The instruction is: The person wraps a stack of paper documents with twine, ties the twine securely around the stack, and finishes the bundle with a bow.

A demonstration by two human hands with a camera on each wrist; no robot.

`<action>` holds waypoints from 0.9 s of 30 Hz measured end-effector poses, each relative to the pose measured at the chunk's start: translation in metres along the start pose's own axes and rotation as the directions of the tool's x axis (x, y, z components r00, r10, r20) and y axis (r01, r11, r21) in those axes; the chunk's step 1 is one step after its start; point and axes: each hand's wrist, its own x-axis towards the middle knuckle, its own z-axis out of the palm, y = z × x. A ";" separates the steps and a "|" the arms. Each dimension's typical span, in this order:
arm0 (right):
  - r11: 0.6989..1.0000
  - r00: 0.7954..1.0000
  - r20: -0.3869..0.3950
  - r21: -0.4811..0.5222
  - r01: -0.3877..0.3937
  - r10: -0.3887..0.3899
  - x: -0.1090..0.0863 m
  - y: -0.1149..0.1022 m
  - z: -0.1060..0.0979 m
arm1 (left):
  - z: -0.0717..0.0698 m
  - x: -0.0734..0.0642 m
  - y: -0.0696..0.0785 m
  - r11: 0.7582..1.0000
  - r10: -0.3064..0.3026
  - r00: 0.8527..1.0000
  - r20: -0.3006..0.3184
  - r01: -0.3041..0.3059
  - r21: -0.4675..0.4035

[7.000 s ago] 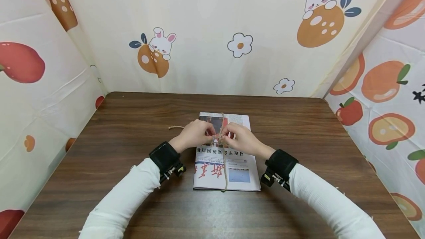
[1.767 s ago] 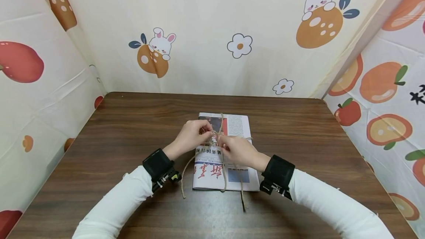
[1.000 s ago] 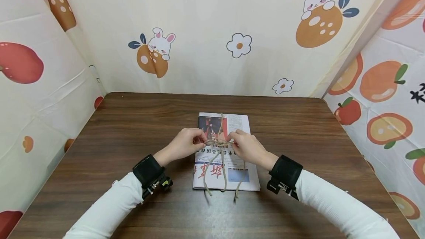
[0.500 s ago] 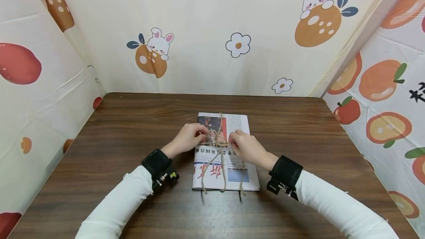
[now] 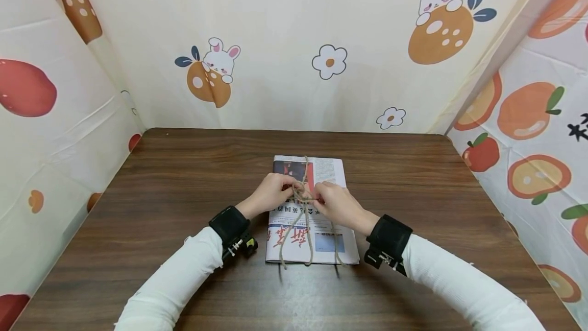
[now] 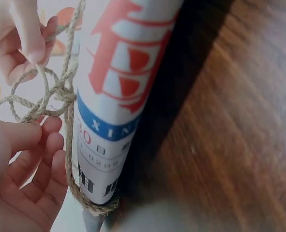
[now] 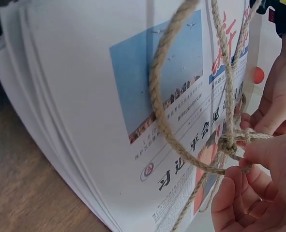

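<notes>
A folded stack of newspapers (image 5: pixel 325 226) lies on the table, wrapped lengthwise and crosswise with jute twine (image 5: pixel 308 239). At the crossing sits a knot (image 7: pixel 227 143), with loose twine loops (image 6: pixel 46 92) above it in the left wrist view. My left hand (image 5: pixel 272 193) pinches a loop between thumb and index finger, just left of the knot. On the other side, my right hand (image 5: pixel 339 204) pinches a strand (image 7: pixel 201 164) with thumb and fingertips. Two loose twine ends trail over the stack's near edge. The fingers partly cover the knot in the head view.
The brown wood-grain table (image 5: pixel 197 157) extends around the stack on all sides. Patterned fabric (image 5: pixel 275 24) with rabbits and fruit encloses its back and both sides. Each wrist carries a black strap (image 5: pixel 389 236) with a camera.
Seven seconds ago the hands worked closely at the crossing, without twine ends trailing at the near edge. Since half a second ago, my left hand has moved right to the knot; the right shifted slightly left.
</notes>
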 end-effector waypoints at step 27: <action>0.997 0.994 -0.097 -0.061 0.052 -0.058 0.013 0.006 0.007 | 0.006 0.007 0.009 0.995 -0.045 0.994 0.102 0.053 -0.085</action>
